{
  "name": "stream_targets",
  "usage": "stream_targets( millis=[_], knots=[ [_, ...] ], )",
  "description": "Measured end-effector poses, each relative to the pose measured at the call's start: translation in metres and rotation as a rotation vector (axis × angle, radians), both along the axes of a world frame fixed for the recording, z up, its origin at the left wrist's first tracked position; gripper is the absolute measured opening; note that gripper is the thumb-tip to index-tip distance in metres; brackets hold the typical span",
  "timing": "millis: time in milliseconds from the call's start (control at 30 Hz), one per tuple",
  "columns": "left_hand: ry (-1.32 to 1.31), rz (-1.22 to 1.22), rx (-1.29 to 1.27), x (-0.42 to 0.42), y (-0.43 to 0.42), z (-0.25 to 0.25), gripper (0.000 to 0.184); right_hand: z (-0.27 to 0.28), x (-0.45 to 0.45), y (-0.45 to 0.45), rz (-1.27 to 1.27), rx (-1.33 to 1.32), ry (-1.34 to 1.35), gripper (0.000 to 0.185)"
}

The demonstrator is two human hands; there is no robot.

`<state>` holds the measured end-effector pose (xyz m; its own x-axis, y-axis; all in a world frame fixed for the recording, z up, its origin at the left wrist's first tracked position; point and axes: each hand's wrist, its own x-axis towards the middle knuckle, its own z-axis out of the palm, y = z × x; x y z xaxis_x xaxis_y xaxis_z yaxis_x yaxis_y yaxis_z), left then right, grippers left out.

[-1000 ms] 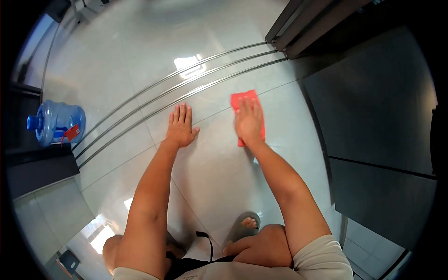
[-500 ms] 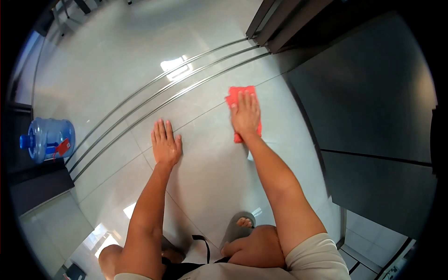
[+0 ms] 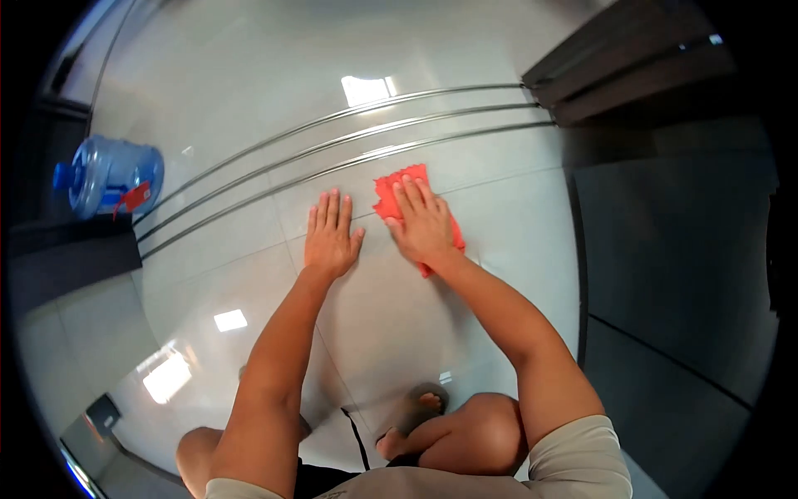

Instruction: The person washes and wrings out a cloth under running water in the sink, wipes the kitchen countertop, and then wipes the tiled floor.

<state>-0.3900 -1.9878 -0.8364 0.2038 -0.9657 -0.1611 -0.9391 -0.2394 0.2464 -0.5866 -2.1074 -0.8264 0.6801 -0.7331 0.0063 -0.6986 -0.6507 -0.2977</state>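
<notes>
A red cloth lies on the pale tiled floor, partly covered by my right hand. That hand is flat, its fingers stretched over the cloth and pressing on it. The cloth's ragged upper-left edge and a strip along its right side show past the hand. To the left, my left hand rests palm down on the bare tile, fingers extended and holding nothing. Beyond both hands, three curved metal floor rails run across the tiles.
A blue water jug lies on its side at the left, with a red tag on it. Dark door panels stand at the upper right, and a dark cabinet is on the right. My sandalled foot is below.
My right hand and the red cloth have slid left, closer to my left hand. My left hand still lies flat on the floor. The view has turned, so the rails appear more level.
</notes>
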Motion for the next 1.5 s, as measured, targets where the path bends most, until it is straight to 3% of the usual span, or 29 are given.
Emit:
stream_targets(
  millis=[233, 433, 633, 767, 900, 1000, 1133, 1300, 1400, 1467, 1500],
  knots=[
    [0.022, 0.043, 0.297, 0.004, -0.008, 0.042, 0.074, -0.006, 0.006, -0.008, -0.074, -0.064, 0.058, 0.07],
    [-0.008, 0.12, 0.254, 0.051, 0.046, 0.032, 0.076, -0.013, 0.012, -0.015, -0.2, -0.122, 0.043, 0.068],
    [-0.105, -0.064, 0.27, 0.115, 0.092, 0.031, 0.082, -0.026, 0.038, -0.026, -0.436, -0.11, 0.119, 0.067],
    [-0.091, -0.145, 0.205, 0.127, 0.095, 0.017, 0.083, -0.025, 0.079, 0.008, -0.391, -0.15, 0.233, 0.068],
    [-0.084, -0.197, 0.198, 0.134, 0.102, 0.016, 0.083, -0.018, 0.143, 0.087, -0.281, -0.073, 0.154, 0.071],
    [-0.031, -0.272, 0.167, 0.151, 0.102, 0.023, 0.082, -0.012, 0.149, 0.128, -0.124, -0.049, 0.088, 0.07],
    [0.005, -0.316, 0.118, 0.203, 0.155, 0.014, 0.077, -0.013, 0.1, 0.105, -0.058, -0.052, 0.195, 0.066],
    [-0.014, -0.242, 0.053, 0.214, 0.183, 0.008, 0.074, -0.02, 0.088, 0.086, -0.483, -0.074, 0.1, 0.064],
    [0.029, -0.223, 0.055, 0.215, 0.184, 0.01, 0.074, -0.029, 0.126, 0.116, -0.414, -0.124, 0.13, 0.063],
    [0.034, -0.214, 0.062, 0.216, 0.184, 0.013, 0.074, -0.038, 0.159, 0.152, -0.235, -0.221, 0.109, 0.062],
    [0.033, -0.209, 0.06, 0.215, 0.183, 0.014, 0.075, -0.033, 0.174, 0.171, -0.172, -0.145, 0.05, 0.06]
  ],
)
